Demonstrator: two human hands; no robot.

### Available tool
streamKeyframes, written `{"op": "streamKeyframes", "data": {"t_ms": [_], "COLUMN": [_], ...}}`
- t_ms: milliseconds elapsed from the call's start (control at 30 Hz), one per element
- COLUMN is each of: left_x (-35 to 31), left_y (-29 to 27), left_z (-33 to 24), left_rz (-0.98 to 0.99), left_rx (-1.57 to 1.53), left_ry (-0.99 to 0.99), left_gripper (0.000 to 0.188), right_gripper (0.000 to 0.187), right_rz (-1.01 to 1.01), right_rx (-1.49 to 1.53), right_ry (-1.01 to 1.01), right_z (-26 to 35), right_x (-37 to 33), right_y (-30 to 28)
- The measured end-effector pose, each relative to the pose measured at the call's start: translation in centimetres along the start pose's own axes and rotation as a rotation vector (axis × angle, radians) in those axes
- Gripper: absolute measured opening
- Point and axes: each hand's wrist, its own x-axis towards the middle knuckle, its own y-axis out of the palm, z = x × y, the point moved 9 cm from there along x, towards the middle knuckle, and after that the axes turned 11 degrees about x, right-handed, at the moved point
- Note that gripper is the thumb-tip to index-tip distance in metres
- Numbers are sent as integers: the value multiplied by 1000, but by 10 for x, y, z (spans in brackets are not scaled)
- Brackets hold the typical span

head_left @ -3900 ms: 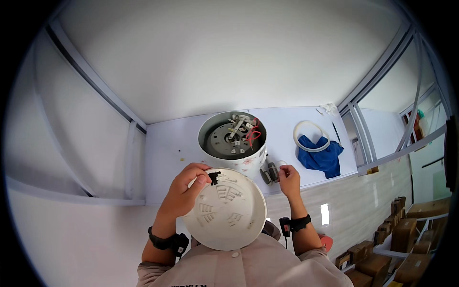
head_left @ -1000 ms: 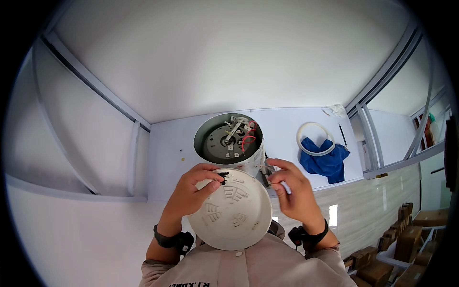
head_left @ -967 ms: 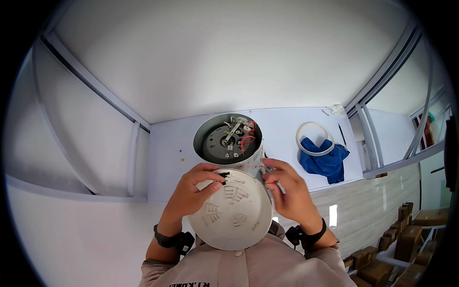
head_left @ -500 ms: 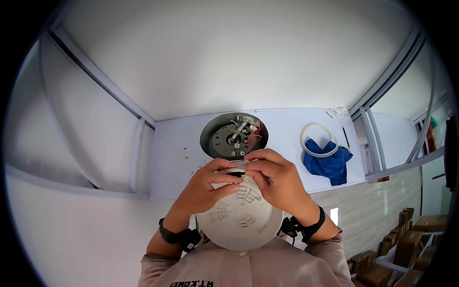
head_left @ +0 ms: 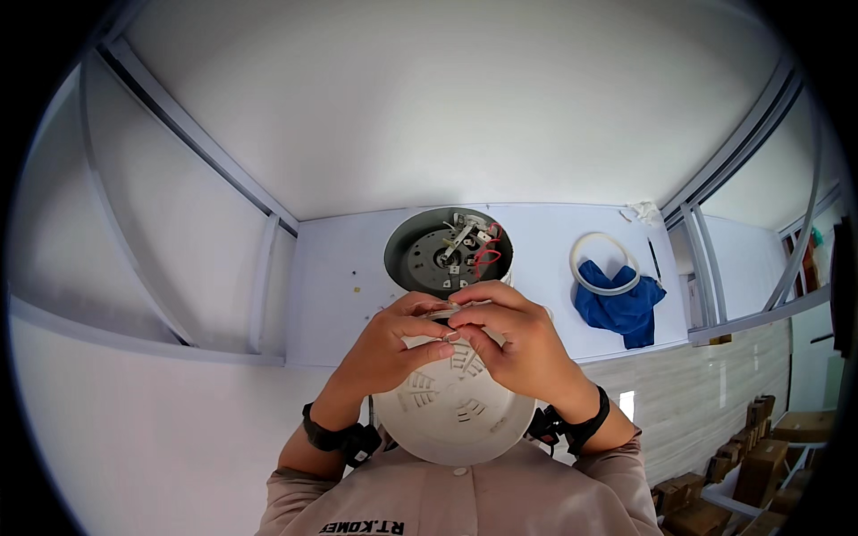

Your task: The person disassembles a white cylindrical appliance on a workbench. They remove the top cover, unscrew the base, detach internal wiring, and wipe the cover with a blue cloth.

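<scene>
A round cream plastic cover (head_left: 456, 424) with slotted vents is held close to my chest. My left hand (head_left: 389, 348) is closed at its far edge, thumb and fingers pinching. From the other side my right hand (head_left: 518, 344) pinches the same edge, its fingertips meeting the left ones. A small dark part shows between the fingertips, mostly hidden. Just beyond the hands stands an open round grey metal housing (head_left: 399, 261), with a perforated plate, metal brackets and red wires (head_left: 488, 257) inside.
On the white table (head_left: 326, 326), a blue cloth (head_left: 626, 317) lies at the right, partly under a pale ring (head_left: 575, 261). A thin dark stick (head_left: 654, 257) and crumpled white material (head_left: 644, 212) lie beyond. Tiny bits (head_left: 357, 289) are scattered left. Metal framing (head_left: 706, 259) borders the table.
My right fingers have moved slightly toward the left ones, covering more of the dark part at the cover's edge. The whole view has shifted a little; the cover is still held.
</scene>
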Motion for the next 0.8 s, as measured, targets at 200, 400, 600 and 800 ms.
{"op": "streamKeyframes", "data": {"t_ms": [200,400,600,800], "left_x": [1,1,-2,-6], "left_y": [0,0,-4,-6], "left_z": [-1,-1,2,3], "left_rz": [1,-22,-58,-63], "left_rx": [34,84,-65,-133], "left_ry": [40,54,57,100], "left_gripper": [20,22,29,32], "right_gripper": [20,21,16,13], "right_rz": [4,-48,-160,-137], "right_rx": [-15,-9,-46,-94], "right_ry": [17,-41,-16,13], "right_z": [-3,-1,-3,6], "right_x": [-1,-5,-10,-6], "right_y": [0,-5,-12,-8]}}
